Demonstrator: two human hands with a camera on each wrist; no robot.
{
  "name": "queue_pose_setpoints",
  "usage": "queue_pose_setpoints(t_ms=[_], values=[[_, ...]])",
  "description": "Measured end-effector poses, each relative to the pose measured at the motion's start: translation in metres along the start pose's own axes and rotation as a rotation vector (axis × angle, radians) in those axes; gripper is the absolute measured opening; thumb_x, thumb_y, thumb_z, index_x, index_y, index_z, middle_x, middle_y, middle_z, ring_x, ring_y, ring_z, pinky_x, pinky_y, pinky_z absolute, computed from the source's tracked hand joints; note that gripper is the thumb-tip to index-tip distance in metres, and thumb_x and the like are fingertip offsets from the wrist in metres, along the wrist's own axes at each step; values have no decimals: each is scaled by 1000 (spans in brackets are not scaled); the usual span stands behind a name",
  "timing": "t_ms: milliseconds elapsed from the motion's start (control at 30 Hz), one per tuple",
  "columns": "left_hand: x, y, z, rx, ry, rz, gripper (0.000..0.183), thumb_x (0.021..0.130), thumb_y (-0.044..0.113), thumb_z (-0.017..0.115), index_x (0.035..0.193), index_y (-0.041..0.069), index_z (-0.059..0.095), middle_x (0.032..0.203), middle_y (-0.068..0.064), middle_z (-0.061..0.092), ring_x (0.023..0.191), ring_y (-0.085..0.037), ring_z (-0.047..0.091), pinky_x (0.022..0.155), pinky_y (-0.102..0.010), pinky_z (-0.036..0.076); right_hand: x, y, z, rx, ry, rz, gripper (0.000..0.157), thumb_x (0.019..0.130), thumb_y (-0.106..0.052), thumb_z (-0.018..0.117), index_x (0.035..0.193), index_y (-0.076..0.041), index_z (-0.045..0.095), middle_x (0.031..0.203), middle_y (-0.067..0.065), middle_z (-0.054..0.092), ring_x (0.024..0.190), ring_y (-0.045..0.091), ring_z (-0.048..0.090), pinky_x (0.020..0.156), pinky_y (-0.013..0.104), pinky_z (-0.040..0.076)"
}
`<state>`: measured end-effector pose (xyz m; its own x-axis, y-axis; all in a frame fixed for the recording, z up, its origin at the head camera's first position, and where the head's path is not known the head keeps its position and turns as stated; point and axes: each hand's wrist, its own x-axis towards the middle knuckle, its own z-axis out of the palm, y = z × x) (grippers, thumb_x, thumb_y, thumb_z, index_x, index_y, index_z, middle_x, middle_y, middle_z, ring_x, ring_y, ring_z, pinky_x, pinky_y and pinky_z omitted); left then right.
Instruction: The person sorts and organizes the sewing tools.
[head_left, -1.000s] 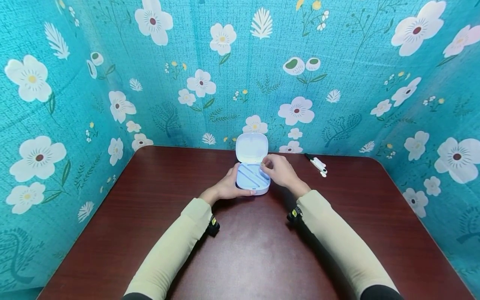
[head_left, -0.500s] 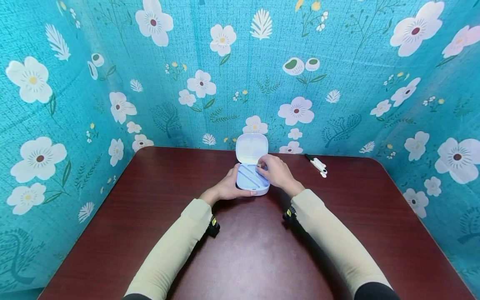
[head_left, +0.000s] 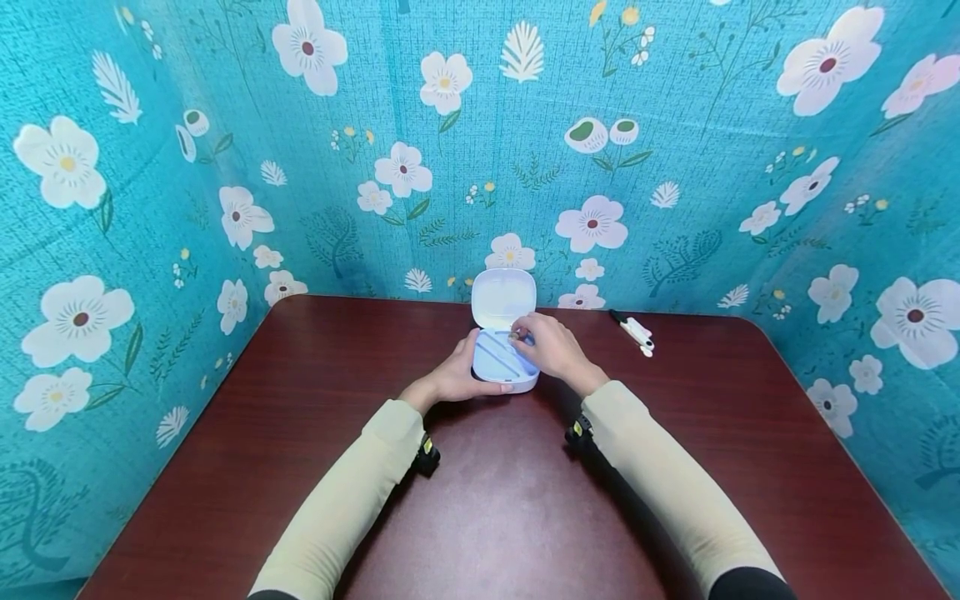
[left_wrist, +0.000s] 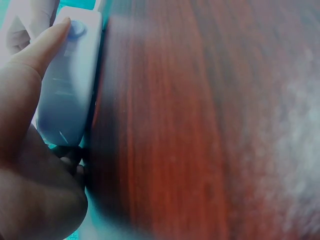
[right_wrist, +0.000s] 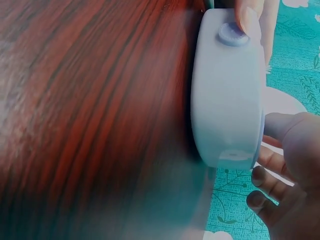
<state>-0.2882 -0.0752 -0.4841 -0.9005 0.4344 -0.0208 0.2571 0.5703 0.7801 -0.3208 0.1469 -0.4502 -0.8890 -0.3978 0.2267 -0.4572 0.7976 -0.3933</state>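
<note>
A pale blue-white hinged case point(head_left: 504, 360) stands on the table with its lid point(head_left: 504, 297) raised and slanted ridges inside. My left hand point(head_left: 453, 372) grips its left side. In the left wrist view the left thumb point(left_wrist: 47, 47) lies by the round front button point(left_wrist: 76, 30). My right hand point(head_left: 553, 346) reaches over the case's right rear part, thumb and forefinger together. A small dull thing point(head_left: 514, 335) seems pinched at these fingertips, too small to identify. In the right wrist view, the right fingers point(right_wrist: 270, 182) are curled beside the case, and the case hides the thumb tip.
Slim black and white tools point(head_left: 636, 332) lie at the back right of the dark red-brown table point(head_left: 495, 500). A blue flowered cloth point(head_left: 420, 217) hangs directly behind the table and along its sides.
My right hand has moved slightly left, farther over the case, and its fingertips have dipped a little. The left hand and the case stay in place.
</note>
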Motion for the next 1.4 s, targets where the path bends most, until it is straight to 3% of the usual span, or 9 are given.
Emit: queue_pose_setpoints(t_ms=[267,500,800,1100,1400], values=[[10,-13,4,-13,-10,-23,120,72,58,88,159,25,13,152,-9,34,135,-22,39,112,-43,37,-10,7,-9,14,-13,16,28,95,-23,75,119,-9,71,102,5,66,88,23,60,77,41,52],[9,-13,5,-16,-3,-17,122,70,59,89,160,25,13,152,-9,35,136,-22,38,113,-44,37,-20,10,-20,10,-25,16,29,96,-25,72,120,-8,72,106,10,68,88,24,60,74,41,52],[9,-12,4,-29,-2,-25,125,70,57,89,161,24,10,154,-9,32,138,-23,36,114,-45,35,-32,15,-33,-27,-6,8,28,95,-25,74,118,-9,73,105,7,68,93,25,64,78,46,55],[2,-4,3,-14,15,7,123,73,51,89,162,17,11,153,-14,33,139,-25,37,114,-45,35,-49,28,-45,-56,3,25,31,96,-26,74,121,-8,71,110,9,68,99,27,64,80,47,56],[9,-13,3,-24,-12,-20,127,70,58,89,162,24,9,155,-9,31,139,-22,35,113,-45,36,-65,50,-54,-56,45,26,28,95,-22,73,118,-5,72,111,11,68,102,30,64,89,52,54]])
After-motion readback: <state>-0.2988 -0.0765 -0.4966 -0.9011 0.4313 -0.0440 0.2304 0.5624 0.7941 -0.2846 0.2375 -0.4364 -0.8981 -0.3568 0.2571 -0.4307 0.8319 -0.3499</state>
